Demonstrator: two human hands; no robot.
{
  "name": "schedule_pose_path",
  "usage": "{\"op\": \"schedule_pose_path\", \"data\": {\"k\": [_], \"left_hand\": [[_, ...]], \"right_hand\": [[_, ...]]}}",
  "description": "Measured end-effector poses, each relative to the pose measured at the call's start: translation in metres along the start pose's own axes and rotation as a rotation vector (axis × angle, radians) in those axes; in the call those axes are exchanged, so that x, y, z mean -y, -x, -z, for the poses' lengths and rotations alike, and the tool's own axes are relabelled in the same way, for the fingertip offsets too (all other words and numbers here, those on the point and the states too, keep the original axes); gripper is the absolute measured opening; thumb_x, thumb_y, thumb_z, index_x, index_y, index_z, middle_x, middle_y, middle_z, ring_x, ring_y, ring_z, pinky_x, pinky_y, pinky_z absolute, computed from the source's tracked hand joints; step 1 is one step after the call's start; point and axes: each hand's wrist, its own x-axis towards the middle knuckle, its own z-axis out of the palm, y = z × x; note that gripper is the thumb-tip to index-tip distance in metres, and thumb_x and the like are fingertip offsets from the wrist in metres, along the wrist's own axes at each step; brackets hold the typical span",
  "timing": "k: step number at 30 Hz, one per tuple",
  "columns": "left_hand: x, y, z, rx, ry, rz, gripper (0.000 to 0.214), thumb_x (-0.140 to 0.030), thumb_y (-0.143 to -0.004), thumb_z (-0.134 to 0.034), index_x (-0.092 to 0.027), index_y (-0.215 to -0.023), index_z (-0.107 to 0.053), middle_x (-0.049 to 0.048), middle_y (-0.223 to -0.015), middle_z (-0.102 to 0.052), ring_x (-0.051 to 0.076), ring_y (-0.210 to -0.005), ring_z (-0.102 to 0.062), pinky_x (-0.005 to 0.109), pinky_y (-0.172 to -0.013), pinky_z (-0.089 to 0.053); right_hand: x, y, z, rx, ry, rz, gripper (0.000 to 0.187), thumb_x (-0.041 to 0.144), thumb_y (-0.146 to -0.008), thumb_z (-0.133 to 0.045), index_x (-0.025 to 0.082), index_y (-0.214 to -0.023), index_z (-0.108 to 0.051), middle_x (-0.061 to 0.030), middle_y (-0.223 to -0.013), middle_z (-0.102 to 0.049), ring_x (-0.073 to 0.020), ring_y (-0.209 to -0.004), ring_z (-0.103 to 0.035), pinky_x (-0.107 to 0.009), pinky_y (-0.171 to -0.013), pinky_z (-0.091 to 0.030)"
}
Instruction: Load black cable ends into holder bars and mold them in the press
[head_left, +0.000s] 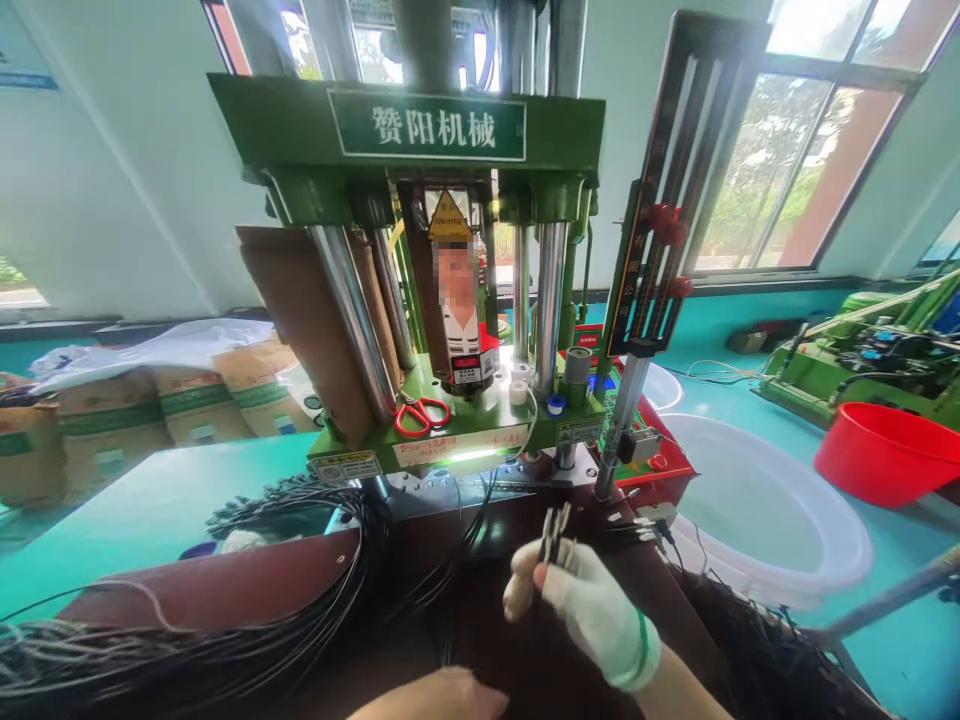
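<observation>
My right hand (589,610), in a white glove with a green cuff band, is raised over the dark tabletop. Its thumb and fingers close on a small bundle of black cable ends (553,535) with silvery metal tips pointing up. At the bottom edge my left hand (442,695) is bare and partly cut off; its fingers are smeared, and whether it holds anything cannot be made out. Black cables (480,520) run from beneath the green press (285,185) across the tabletop between the hands and the machine.
Red-handled scissors (422,416) lie on the press's ledge. Long coiled cables (330,580) cover the left side. A white tub (840,545), a red bucket (889,450) and more black cables (757,620) are at right. A tall slotted post (652,200) rises beside the press.
</observation>
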Motion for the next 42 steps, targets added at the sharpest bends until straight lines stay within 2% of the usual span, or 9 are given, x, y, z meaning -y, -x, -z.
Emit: {"op": "schedule_pose_path", "data": {"k": [4,9,13,20,28,31,35,38,42], "left_hand": [[0.014,-0.006,-0.027,0.077,0.276,-0.042,0.036,-0.047,-0.057,-0.070,-0.017,-0.071,-0.056,-0.0004,-0.058,-0.056,0.015,-0.065,-0.057,0.024,-0.060,-0.043],[0.017,-0.035,-0.057,0.003,0.639,-0.036,0.045,-0.056,-0.063,-0.063,-0.016,-0.076,-0.048,-0.0084,-0.038,-0.040,0.003,-0.026,-0.027,0.016,-0.030,-0.022],[0.014,-0.044,-0.066,-0.003,0.527,-0.015,0.046,-0.058,-0.070,-0.054,-0.013,-0.073,-0.051,-0.0069,-0.037,-0.041,0.003,-0.023,-0.024,0.017,-0.026,-0.017],[0.007,-0.050,-0.072,-0.137,0.470,0.026,0.047,-0.060,-0.067,-0.052,-0.013,-0.069,-0.050,-0.0057,-0.040,-0.044,0.004,-0.026,-0.033,0.017,-0.026,-0.019],[0.001,-0.051,-0.073,-0.193,0.542,0.034,0.042,-0.055,-0.067,-0.057,-0.013,-0.070,-0.050,-0.0058,-0.045,-0.043,0.003,-0.031,-0.032,0.017,-0.029,-0.018],[-0.005,-0.048,-0.071,-0.113,0.536,0.056,0.039,-0.052,-0.070,-0.054,-0.014,-0.070,-0.050,-0.0054,-0.045,-0.044,0.003,-0.031,-0.032,0.016,-0.029,-0.018],[-0.012,-0.038,-0.072,-0.039,0.365,0.111,0.032,-0.045,-0.073,-0.050,-0.014,-0.067,-0.049,-0.0059,-0.038,-0.042,0.003,-0.026,-0.029,0.016,-0.026,-0.016],[-0.017,-0.025,-0.074,-0.122,0.215,0.060,0.021,-0.031,-0.066,-0.059,-0.014,-0.073,-0.048,-0.0069,-0.042,-0.045,0.003,-0.029,-0.032,0.016,-0.030,-0.022],[-0.019,-0.003,-0.075,-0.343,0.251,-0.084,0.050,-0.022,-0.060,-0.067,-0.018,-0.102,-0.040,-0.0067,-0.058,-0.052,0.003,-0.040,-0.039,0.016,-0.040,-0.031]], "right_hand": [[-0.027,0.024,-0.010,0.097,0.150,-0.151,0.031,0.041,-0.073,-0.062,0.013,-0.085,-0.068,-0.0106,-0.090,-0.065,-0.0224,-0.086,-0.059,-0.038,-0.081,-0.044],[-0.026,0.024,0.013,-0.040,-0.104,-0.176,0.042,0.038,-0.077,-0.060,0.021,-0.114,-0.057,-0.0106,-0.116,-0.057,-0.0256,-0.105,-0.053,-0.045,-0.093,-0.037],[0.007,0.002,0.030,0.003,0.011,-0.026,0.041,0.039,-0.084,-0.051,0.024,-0.123,-0.049,-0.0090,-0.127,-0.049,-0.0247,-0.117,-0.044,-0.047,-0.100,-0.030],[0.012,-0.011,0.040,0.171,0.334,-0.249,0.042,0.042,-0.082,-0.053,0.015,-0.114,-0.056,-0.0119,-0.110,-0.061,-0.0235,-0.102,-0.057,-0.047,-0.093,-0.040],[0.031,-0.002,0.031,0.307,0.604,-0.285,0.054,0.048,-0.086,-0.041,0.011,-0.125,-0.046,-0.0155,-0.127,-0.048,-0.0236,-0.115,-0.046,-0.043,-0.099,-0.033],[0.032,-0.004,0.036,0.252,0.737,-0.301,0.054,0.048,-0.086,-0.039,0.009,-0.121,-0.049,-0.0161,-0.116,-0.056,-0.0231,-0.105,-0.053,-0.040,-0.091,-0.041],[0.027,-0.006,0.044,0.391,0.635,-0.425,0.047,0.048,-0.083,-0.042,0.007,-0.090,-0.064,-0.0073,-0.075,-0.062,-0.0130,-0.065,-0.056,-0.024,-0.059,-0.045],[0.024,-0.004,0.035,0.310,0.594,-0.448,0.039,0.047,-0.078,-0.051,0.009,-0.071,-0.061,-0.0004,-0.061,-0.053,-0.0067,-0.051,-0.044,-0.017,-0.046,-0.036],[0.026,0.004,0.009,0.139,0.589,-0.326,0.031,0.043,-0.081,-0.049,0.013,-0.082,-0.058,0.0012,-0.066,-0.049,-0.0069,-0.055,-0.044,-0.017,-0.048,-0.037]]}}
